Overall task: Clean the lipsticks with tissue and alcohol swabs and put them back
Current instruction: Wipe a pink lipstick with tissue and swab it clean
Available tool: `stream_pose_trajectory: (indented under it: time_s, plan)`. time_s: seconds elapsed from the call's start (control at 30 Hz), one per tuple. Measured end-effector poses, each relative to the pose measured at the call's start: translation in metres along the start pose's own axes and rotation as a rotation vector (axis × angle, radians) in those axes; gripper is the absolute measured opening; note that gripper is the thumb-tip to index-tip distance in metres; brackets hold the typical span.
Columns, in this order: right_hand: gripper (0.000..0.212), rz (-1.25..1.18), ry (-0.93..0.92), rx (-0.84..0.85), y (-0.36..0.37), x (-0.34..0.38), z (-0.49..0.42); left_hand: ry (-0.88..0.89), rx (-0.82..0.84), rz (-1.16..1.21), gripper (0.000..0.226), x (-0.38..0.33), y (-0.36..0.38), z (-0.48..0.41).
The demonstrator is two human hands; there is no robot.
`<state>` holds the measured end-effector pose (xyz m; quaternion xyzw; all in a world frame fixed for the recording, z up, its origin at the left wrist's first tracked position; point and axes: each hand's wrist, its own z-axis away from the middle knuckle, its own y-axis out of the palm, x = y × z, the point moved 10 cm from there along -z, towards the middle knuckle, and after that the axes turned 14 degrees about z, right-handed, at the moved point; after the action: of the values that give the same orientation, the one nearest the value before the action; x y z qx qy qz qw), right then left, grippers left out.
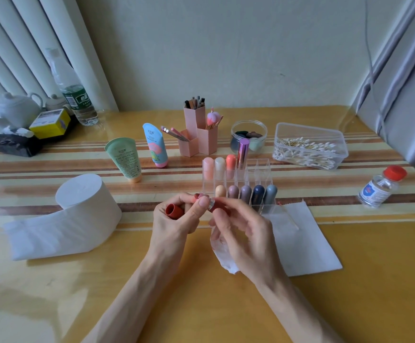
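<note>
My left hand (pixel 174 224) grips a red lipstick cap (pixel 174 211) in its curled fingers, and its thumb and forefinger pinch an open lipstick (pixel 202 198) held sideways. My right hand (pixel 241 231) pinches the silver base end of that lipstick and holds a crumpled piece of tissue (pixel 222 253) under its palm. Just behind the hands stands a clear acrylic lipstick organizer (pixel 258 174) with several capped lipsticks in pastel and grey tones. A flat tissue sheet (pixel 305 241) lies to the right with a cotton swab on it.
A toilet paper roll (pixel 85 201) lies at the left with its tail unrolled. An alcohol bottle (pixel 380 186) with a red cap stands at the right. A clear box of cotton swabs (pixel 309 147), a pink brush holder (pixel 197 134), two tubes and a jar stand behind.
</note>
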<state>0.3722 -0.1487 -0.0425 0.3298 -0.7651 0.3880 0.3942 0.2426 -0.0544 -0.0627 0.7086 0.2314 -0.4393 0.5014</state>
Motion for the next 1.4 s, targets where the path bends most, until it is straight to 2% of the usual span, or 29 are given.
stream_pose_trajectory:
  time_s: [0.17,0.33,0.4,0.53,0.7,0.87,0.93,1.13,1.4]
  plan:
    - [0.017,-0.049,0.02,-0.001,-0.001,-0.002,-0.001,0.024,-0.017,-0.037,0.04,-0.003,-0.001,0.001]
    - [0.016,0.036,-0.073,-0.047,-0.006,0.001,-0.001,0.046,0.011,-0.099,0.028,-0.007,0.005,0.003]
    - [0.017,0.027,-0.058,-0.074,-0.008,-0.002,-0.001,0.047,0.054,-0.116,0.031,-0.008,0.01,0.003]
    - [0.023,-0.024,0.01,-0.17,-0.022,-0.013,-0.001,-0.012,0.207,-0.186,0.063,-0.004,0.019,0.004]
    - [0.028,0.028,0.02,-0.192,-0.028,-0.019,-0.001,-0.205,0.277,-0.114,0.061,0.014,0.015,0.008]
    - [0.026,0.088,-0.05,-0.162,-0.026,-0.012,-0.002,-0.089,0.325,-0.22,0.046,0.001,0.02,0.011]
    - [0.026,0.13,-0.094,-0.159,-0.026,-0.008,-0.002,-0.034,0.304,-0.228,0.046,-0.007,0.022,0.01]
    - [0.023,0.274,-0.179,-0.191,-0.027,0.002,0.0,0.03,0.177,-0.17,0.024,-0.015,0.008,0.005]
    - [0.025,0.258,-0.163,-0.165,-0.023,0.004,0.001,0.053,0.152,-0.178,0.018,-0.015,0.01,0.005]
